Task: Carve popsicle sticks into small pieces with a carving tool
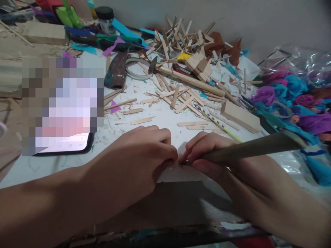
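Note:
My right hand (212,151) is closed around a long wooden-handled tool (253,147), holding it like a pen. The handle slants up to the right, and a thin dark tip shows between the fingertips. Just left of that tip is my left hand (152,151), its fingers curled down near the white work surface (155,117). Whatever lies under or in the left fingers is hidden. Beyond both hands lie several flat craft sticks (199,126) and a pencil (212,119) with purple dots.
A phone (88,144), mostly blurred out, is at the left. Farther back are a hammer (191,80), a tape roll (139,69), a wood block (240,116) and a heap of craft sticks (186,39). Coloured crepe paper (289,89) fills the right side.

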The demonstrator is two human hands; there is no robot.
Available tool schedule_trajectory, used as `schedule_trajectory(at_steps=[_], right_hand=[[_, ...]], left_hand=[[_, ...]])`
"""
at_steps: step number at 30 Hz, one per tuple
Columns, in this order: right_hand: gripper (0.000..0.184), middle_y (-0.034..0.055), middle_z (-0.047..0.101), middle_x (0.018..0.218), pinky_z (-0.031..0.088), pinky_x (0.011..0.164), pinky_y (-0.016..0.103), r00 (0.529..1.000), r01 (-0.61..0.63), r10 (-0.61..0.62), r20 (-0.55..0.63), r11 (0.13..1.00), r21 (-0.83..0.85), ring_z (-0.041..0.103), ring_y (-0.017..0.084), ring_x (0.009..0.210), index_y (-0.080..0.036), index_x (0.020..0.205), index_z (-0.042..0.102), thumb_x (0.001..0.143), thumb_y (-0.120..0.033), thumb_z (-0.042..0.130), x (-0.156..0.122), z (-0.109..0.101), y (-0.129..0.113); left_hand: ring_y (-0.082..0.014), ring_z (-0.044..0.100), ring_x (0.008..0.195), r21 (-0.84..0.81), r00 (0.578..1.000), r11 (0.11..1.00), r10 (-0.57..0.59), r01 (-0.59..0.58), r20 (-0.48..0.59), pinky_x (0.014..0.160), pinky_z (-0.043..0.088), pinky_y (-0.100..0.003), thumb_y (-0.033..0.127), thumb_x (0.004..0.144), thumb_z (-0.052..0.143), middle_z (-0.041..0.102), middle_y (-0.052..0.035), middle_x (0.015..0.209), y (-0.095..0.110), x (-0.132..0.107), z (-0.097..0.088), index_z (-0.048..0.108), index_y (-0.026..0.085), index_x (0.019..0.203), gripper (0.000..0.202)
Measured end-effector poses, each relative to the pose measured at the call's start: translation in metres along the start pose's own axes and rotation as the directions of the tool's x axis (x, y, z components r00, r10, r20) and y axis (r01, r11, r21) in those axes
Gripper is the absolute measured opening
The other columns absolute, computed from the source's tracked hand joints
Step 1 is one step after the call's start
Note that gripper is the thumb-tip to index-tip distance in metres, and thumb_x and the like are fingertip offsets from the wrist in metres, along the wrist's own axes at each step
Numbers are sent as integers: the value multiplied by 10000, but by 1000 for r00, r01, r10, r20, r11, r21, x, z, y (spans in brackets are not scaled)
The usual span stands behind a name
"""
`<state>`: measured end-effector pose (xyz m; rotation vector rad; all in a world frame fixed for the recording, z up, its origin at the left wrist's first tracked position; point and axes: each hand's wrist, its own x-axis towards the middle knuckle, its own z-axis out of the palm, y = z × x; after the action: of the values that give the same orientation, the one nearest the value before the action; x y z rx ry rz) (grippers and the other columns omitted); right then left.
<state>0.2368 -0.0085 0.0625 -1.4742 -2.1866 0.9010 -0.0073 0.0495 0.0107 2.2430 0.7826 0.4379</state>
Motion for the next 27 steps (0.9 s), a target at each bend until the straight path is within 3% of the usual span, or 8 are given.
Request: schedule_trajectory(at_steps=[6,11,15,21,27], right_hand=[[163,-21,831,1128,675,855,307,999,52,-52,0,998,-47,815,212,1057,-354,1195,728,1204,-395,570,-2,4,1],[195,3,824,1112,658,865,317,997,75,-75,6,997,-19,802,214,1025,-315,1187,738,1208,-394,562,-2,6,0],[210,15,825,1104,634,841,347,998,54,-55,6,998,23,786,229,1014,-306,1176,751,1202,-416,574,0,7,2],[206,-11,814,1072,608,866,353,999,24,-22,-26,995,95,775,213,1011,-330,1124,745,1199,-437,585,-1,8,10],[158,-24,821,1099,645,893,319,997,-26,41,-66,978,206,803,207,1048,-365,1139,761,1172,-464,643,-4,7,11]], left_hand=[[-168,598,832,4,999,999,39,-39,-18,715,352,-357,191,1092,572,698,23,888,-5,-4,0,843,244,935,317],[-156,605,843,-14,997,997,81,-81,-8,711,346,-358,194,1094,598,699,21,909,-8,-4,0,859,226,970,291],[-166,604,846,-31,997,997,70,-71,-42,717,341,-361,156,1057,616,702,10,890,-6,-4,0,867,213,938,284],[-200,631,877,17,1000,999,27,-27,6,716,313,-378,60,930,627,738,1,921,-3,-2,-1,887,258,938,327],[-210,627,855,26,999,999,33,-33,9,704,319,-387,49,888,651,730,-4,911,-1,0,-3,896,258,959,330]])
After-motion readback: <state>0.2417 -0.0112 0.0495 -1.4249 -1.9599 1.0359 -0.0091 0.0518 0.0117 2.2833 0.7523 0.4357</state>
